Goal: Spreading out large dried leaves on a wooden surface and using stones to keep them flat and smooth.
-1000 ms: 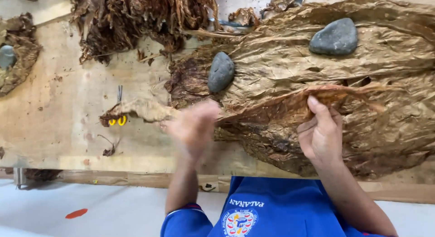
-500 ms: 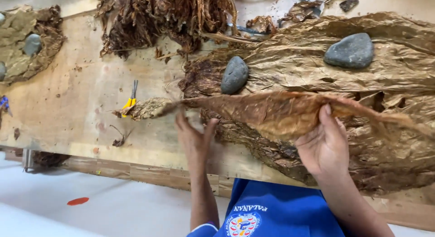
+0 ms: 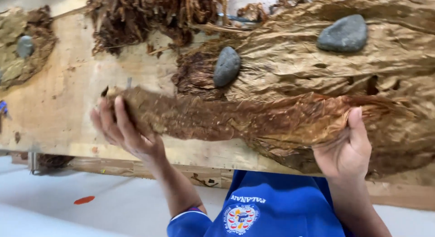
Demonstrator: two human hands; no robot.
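Both forearms reached up from the blue shirt (image 3: 272, 214), spread wide apart. The left hand (image 3: 127, 130) was open, palm up and fingers loosely fanned, cupping the narrow end of a long brown leaf (image 3: 226, 117) from below. The right hand (image 3: 346, 148) was closed on the leaf's broad end, thumb on top. The leaf stretched level between them — over the near edge of the wooden table (image 3: 59, 105). Behind it lay a stack of flattened leaves (image 3: 294, 60) weighted by two grey stones (image 3: 226, 66) (one small, one larger). Bare wood lay open left of the left hand.
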